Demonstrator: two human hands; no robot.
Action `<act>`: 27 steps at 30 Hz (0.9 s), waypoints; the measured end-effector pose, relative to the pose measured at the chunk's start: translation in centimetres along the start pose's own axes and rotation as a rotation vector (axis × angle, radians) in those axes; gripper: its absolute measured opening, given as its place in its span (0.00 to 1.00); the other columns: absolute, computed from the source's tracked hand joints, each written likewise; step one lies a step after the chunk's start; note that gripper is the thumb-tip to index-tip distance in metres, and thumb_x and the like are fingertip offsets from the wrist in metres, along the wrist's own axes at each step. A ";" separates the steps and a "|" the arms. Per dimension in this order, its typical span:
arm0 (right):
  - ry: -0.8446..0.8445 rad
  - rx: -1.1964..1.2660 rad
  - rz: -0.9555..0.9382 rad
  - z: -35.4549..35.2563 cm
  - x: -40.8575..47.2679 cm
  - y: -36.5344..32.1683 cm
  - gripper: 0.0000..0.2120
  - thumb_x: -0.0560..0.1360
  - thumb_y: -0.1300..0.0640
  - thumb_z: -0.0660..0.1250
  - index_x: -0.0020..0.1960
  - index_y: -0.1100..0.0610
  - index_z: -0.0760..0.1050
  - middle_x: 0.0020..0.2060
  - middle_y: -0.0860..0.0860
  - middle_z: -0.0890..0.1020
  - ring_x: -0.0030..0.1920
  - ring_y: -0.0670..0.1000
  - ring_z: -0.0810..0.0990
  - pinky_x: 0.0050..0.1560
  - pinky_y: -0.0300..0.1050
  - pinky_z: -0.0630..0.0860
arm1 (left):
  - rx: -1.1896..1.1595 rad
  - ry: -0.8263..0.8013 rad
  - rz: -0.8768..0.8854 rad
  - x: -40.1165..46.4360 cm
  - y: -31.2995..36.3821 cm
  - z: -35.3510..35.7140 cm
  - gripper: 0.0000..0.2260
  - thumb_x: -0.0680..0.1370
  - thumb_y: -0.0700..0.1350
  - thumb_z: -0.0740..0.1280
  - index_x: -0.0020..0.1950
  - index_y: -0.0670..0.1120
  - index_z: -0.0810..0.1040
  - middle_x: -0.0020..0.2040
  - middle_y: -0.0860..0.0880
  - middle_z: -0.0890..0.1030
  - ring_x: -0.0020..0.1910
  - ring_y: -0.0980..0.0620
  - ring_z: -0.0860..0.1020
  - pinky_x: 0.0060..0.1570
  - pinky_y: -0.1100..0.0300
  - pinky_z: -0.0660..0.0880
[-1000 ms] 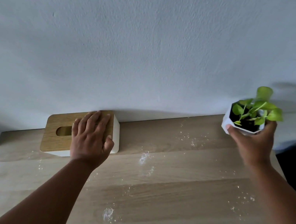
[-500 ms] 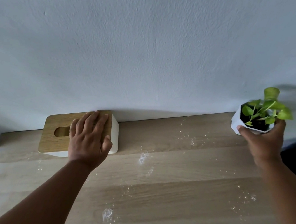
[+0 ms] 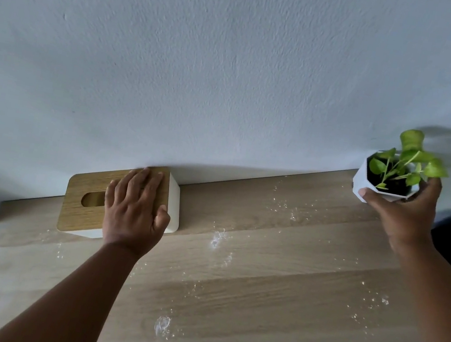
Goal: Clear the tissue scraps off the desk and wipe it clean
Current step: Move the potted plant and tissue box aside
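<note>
- The white wall (image 3: 234,68) fills the upper half of my view, and the wooden table (image 3: 272,296) runs along its foot.
- My left hand (image 3: 135,209) lies flat on the wooden lid of the tissue box (image 3: 87,199), fingers straight and close together, thumb against the box's white side. The box sits at the back left of the table against the wall, and it has barely shifted over the last second.
- My right hand (image 3: 406,214) curls around the small white faceted plant pot (image 3: 364,181), thumb on its front face and fingers behind it. Over the last second I have carried it further right and back, so it is now at the table's far right corner, near the wall. I cannot tell whether its base has touched down yet.
- That move matters, I think: with both objects pushed to the edges, the middle of the table is open for gathering and wiping.
- The tissue scraps (image 3: 162,326) are still where they were: a bigger clump near the front centre, another clump just right of the box, and fine white specks scattered toward the right side and back. None has been collected yet.
- No cloth is in view, so wiping has not started.
</note>
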State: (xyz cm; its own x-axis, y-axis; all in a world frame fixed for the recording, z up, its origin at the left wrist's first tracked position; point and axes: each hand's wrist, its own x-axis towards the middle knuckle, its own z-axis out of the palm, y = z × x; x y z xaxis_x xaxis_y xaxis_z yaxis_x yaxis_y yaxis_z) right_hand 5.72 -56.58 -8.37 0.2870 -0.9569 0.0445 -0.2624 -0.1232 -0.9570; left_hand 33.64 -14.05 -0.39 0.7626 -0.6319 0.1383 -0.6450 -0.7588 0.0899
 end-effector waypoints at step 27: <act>-0.540 -0.084 0.072 12.9 -25.5 -8.7 0.38 0.68 0.40 0.80 0.73 0.48 0.68 0.64 0.49 0.78 0.62 0.44 0.79 0.63 0.49 0.80 | -0.602 0.194 -0.123 -2.3 -6.1 -2.4 0.36 0.77 0.65 0.67 0.81 0.52 0.60 0.76 0.50 0.68 0.76 0.47 0.67 0.73 0.47 0.68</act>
State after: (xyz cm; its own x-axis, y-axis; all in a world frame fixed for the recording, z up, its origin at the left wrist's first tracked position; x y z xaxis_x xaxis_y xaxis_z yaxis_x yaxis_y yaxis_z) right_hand 12.58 -27.67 -4.89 0.6915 -0.6956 -0.1950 -0.3651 -0.1036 -0.9252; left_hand 35.75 -7.58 1.09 0.8463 -0.4636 0.2622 -0.5107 -0.5667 0.6466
